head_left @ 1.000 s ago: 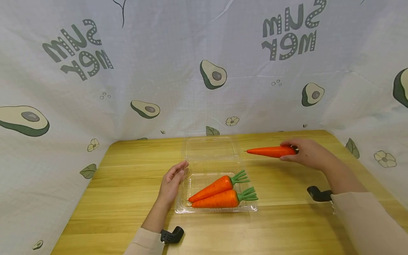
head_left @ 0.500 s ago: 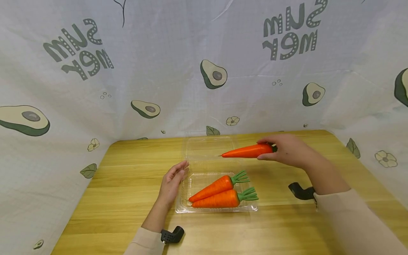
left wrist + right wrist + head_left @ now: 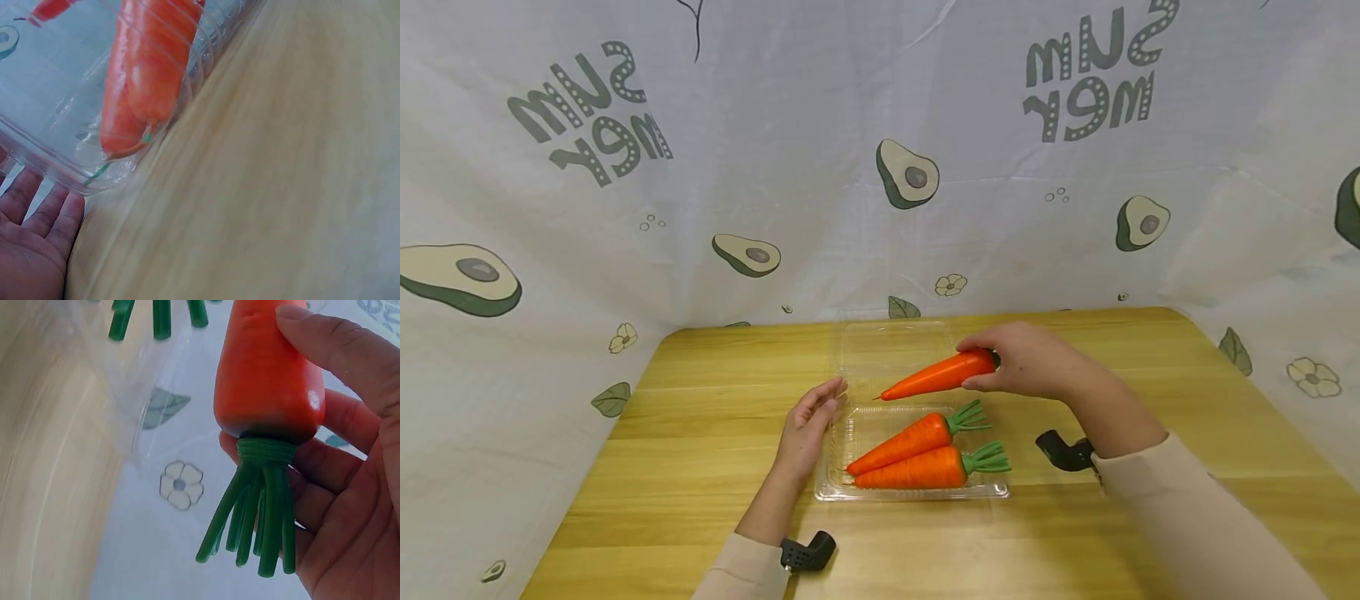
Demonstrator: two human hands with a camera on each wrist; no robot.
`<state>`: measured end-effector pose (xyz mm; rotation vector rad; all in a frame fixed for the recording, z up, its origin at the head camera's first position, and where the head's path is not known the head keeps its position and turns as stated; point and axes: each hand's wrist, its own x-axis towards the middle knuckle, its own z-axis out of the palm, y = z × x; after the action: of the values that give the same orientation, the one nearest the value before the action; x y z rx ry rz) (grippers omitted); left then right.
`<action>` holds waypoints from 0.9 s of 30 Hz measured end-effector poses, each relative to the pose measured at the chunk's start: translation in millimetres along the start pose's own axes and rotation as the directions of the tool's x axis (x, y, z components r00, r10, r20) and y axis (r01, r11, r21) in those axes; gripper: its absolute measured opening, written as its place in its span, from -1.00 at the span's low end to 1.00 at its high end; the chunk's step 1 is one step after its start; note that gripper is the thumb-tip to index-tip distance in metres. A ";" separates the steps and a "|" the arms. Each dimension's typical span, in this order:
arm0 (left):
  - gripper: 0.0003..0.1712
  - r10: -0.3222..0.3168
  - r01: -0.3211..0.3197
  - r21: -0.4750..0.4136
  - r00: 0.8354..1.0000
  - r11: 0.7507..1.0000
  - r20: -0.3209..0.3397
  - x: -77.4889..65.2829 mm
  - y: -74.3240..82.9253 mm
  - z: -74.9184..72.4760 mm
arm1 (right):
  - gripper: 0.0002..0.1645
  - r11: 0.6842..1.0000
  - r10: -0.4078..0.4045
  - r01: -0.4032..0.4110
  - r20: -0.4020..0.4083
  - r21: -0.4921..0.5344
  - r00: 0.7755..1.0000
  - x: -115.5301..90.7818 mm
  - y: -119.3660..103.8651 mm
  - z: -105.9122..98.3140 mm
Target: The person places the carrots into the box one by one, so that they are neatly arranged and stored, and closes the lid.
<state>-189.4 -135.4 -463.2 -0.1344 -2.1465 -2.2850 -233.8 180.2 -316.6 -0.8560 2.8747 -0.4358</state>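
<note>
A carrot (image 3: 936, 377) with short green stems (image 3: 262, 506) is held by its thick end in my right hand (image 3: 1030, 362). Its thin tip points left, over the back part of a clear plastic clamshell box (image 3: 910, 493). Two more carrots lie side by side in that box, a rear carrot (image 3: 902, 442) and a front carrot (image 3: 917, 469), their green tops reaching toward the right rim. My left hand (image 3: 805, 429) rests against the box's left side. In the left wrist view its fingers (image 3: 47, 212) extend along the clear wall.
The box's lid (image 3: 895, 346) lies folded back toward the rear of the wooden table (image 3: 700, 467). Behind the table hangs a white cloth (image 3: 820, 167) printed with avocados, leaves and lettering. Each wrist carries a black camera, such as the left one (image 3: 808, 552).
My right hand has brought its carrot leftward from the right of the box to above its back part, the tip now dipping lower. The left hand and the two carrots stay put.
</note>
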 end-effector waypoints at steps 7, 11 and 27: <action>-0.51 0.009 -0.009 -0.001 1.000 1.000 0.005 0.7 -0.6 -0.7 | -0.52 0.998 -0.060 0.060 0.019 0.009 0.998 10.6 -9.6 11.1; -0.52 0.009 -0.009 -0.008 1.000 1.000 0.007 1.4 -0.9 -0.6 | -0.52 0.998 -0.064 0.063 0.041 0.031 0.997 15.3 -11.9 18.0; -0.52 0.018 -0.018 -0.026 1.000 1.000 0.006 3.2 -0.8 0.1 | -0.50 0.993 -0.115 0.114 0.111 0.016 0.987 35.0 -22.1 41.1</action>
<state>-192.6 -135.1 -463.8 -0.1605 -2.1106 -2.3063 -244.0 133.4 -349.9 -1.0137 2.7292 -0.3989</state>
